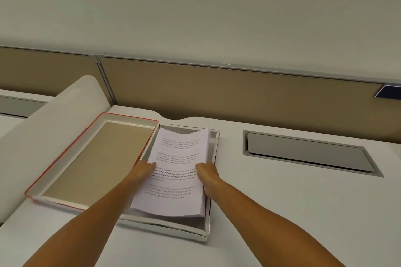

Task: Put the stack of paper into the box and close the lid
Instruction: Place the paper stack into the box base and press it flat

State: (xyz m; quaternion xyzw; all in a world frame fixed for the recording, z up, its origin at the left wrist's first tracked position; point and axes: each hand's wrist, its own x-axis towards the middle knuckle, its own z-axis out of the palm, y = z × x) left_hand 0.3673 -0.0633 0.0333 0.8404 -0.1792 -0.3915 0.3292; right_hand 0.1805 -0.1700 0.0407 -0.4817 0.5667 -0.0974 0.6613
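Observation:
A thick stack of printed paper [175, 154] hangs tilted over the shallow white box [201, 230] on the desk. Its far end curls upward and its near edge sits low inside the box. My left hand [144, 169] grips the stack's left edge. My right hand [207, 174] grips its right edge, thumb on top. The box's lid [95, 158], with a red rim and a tan inside, lies open and upturned just left of the box, touching it.
The white desk [282, 212] has a grey recessed cable hatch [308, 154] to the right of the box. A tan partition [217, 93] runs along the back. A curved white panel [54, 115] rises at the left, beside the lid.

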